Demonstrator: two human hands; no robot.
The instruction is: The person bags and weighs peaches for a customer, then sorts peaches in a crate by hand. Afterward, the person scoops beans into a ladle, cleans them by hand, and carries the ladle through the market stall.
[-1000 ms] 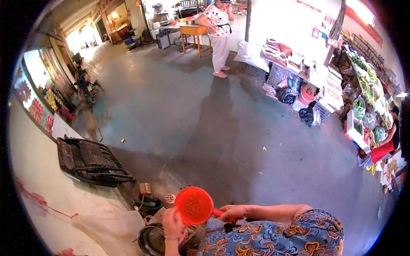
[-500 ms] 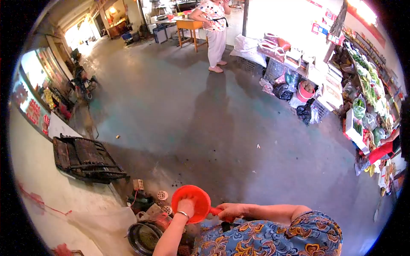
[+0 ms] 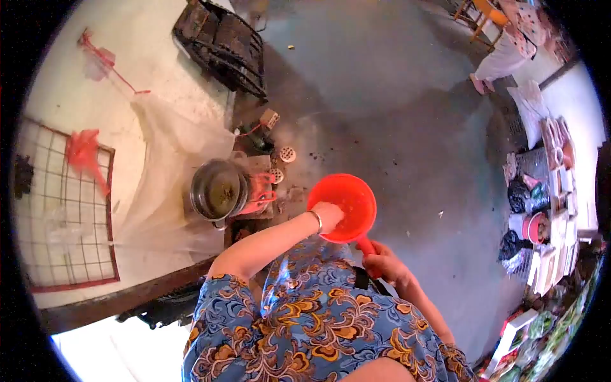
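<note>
A red plastic dipper [image 3: 363, 194] with a round bowl is held in front of my body. My right hand [image 3: 386, 262] is wrapped around its handle at the lower right. My left hand [image 3: 327, 217], with a bracelet at the wrist, reaches into the bowl; its fingers look curled, and whatever they hold is hidden. What lies in the bowl cannot be made out clearly. To the left of the dipper stands a dark metal pot [image 3: 200, 192] with some greenish matter at its bottom.
Perforated bricks [image 3: 287, 154] lie on the floor beyond the pot. A dark slatted frame [image 3: 219, 48] leans by the left wall. Another person [image 3: 509, 54] stands at the upper right. A stall with crates, bags and a red bucket [image 3: 533, 228] lines the right side.
My view has tilted down and turned left, bringing the pot into fuller sight. My right hand still grips the dipper's handle, and my left hand remains in its bowl.
</note>
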